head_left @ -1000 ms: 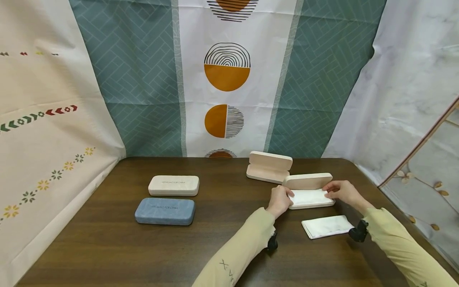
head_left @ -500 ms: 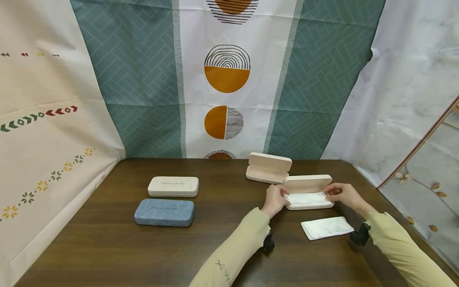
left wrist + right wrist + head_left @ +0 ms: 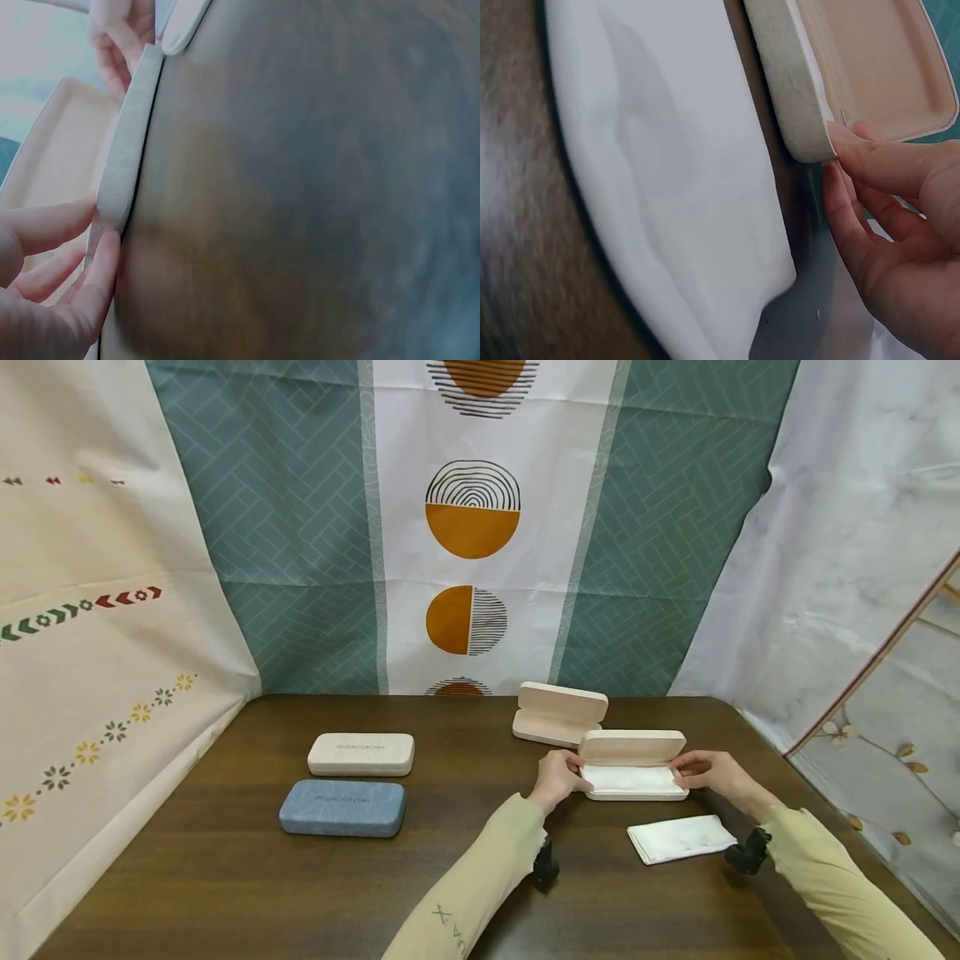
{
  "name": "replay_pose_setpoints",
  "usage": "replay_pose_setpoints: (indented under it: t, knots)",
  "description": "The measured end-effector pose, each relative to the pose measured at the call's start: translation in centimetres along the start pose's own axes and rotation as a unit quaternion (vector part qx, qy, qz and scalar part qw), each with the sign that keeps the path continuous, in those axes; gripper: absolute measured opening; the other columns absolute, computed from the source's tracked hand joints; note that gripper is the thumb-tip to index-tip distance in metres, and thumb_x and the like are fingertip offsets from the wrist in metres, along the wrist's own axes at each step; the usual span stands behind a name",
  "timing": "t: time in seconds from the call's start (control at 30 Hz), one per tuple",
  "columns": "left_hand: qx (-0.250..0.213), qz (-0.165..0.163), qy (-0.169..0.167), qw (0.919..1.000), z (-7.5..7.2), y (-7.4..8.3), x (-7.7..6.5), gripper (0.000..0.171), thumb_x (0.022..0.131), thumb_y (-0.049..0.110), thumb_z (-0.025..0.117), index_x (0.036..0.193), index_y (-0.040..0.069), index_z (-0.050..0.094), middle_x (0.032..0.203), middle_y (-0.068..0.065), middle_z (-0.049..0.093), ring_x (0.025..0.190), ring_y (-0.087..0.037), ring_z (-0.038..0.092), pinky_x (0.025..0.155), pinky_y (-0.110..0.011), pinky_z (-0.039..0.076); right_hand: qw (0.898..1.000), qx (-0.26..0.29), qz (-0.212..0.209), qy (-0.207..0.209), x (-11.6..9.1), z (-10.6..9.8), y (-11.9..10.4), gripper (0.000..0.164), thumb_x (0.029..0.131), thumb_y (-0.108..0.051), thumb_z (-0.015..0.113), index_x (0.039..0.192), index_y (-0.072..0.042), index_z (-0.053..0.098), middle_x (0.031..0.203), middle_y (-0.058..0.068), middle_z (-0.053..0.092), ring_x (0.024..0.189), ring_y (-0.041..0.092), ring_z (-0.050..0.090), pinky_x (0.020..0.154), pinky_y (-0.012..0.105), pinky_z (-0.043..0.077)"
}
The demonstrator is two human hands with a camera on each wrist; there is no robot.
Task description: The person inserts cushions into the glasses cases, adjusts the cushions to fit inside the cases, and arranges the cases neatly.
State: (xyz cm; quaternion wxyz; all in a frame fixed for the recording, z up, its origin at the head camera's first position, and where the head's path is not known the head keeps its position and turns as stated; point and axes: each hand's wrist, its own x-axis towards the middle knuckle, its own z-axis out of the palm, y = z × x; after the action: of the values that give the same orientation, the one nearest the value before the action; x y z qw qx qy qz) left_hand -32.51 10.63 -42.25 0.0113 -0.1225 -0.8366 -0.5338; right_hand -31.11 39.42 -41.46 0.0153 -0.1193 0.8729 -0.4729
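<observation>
An open cream glasses case (image 3: 633,795) stands on the table with its lid (image 3: 633,747) raised at the back. Inside its lower half lies a folded white cloth (image 3: 628,777). My left hand (image 3: 557,779) pinches the left end of the case, thumb at the rim and fingertips against the outer wall in the left wrist view. At the opposite end my right hand (image 3: 716,775) grips the corner, its thumb (image 3: 870,156) over the rim and fingers below. Another folded white cloth (image 3: 681,840) lies flat in front of the case.
Just behind stands a second open case, pinkish inside (image 3: 558,714), close to the held case's lid. On the left side of the brown table (image 3: 225,877) lie a closed cream case (image 3: 361,754) and a closed blue case (image 3: 342,808). Patterned cloth hangs around the table.
Both hands have shifted the case with its cloth slightly left, and it now sits straighter. The right hand has moved down to the case's right end. The loose cloth has stayed in place.
</observation>
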Motion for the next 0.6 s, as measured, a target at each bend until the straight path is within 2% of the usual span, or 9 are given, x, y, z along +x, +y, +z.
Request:
replay_pose_setpoints:
  t: [0.27,0.5,0.6]
  knots:
    - [-0.018,-0.036,-0.024,0.9989,-1.8,-0.7,0.2,0.036,0.057,-0.006,0.082,0.090,-0.002,0.068,0.073,-0.007,0.058,0.059,-0.009,0.048,0.051,-0.019,0.045,0.999,0.032,-0.012,-0.034,0.3,1.2,-0.5,0.041,0.080,-0.004,0.068,0.111,0.016,0.053,0.109,0.027,0.054,0.088,0.018,0.057,0.072,0.027,0.047]
    - [-0.031,-0.036,-0.035,0.9982,-3.4,-1.2,0.1,0.037,0.057,-0.008,0.082,0.090,-0.003,0.068,0.075,-0.009,0.057,0.058,-0.010,0.051,0.052,-0.022,0.049,0.998,0.042,0.001,-0.044,0.6,2.2,-1.1,0.042,0.080,-0.006,0.069,0.112,0.015,0.053,0.110,0.023,0.055,0.089,0.020,0.055,0.073,0.026,0.046]
    - [-0.037,-0.041,-0.039,0.9977,-4.0,-1.4,0.0,0.037,0.057,-0.008,0.081,0.091,-0.003,0.068,0.076,-0.010,0.057,0.057,-0.010,0.051,0.052,-0.023,0.049,0.998,0.048,-0.002,-0.051,0.7,2.6,-1.7,0.041,0.080,-0.004,0.068,0.111,0.017,0.052,0.111,0.026,0.053,0.090,0.024,0.054,0.072,0.026,0.046]
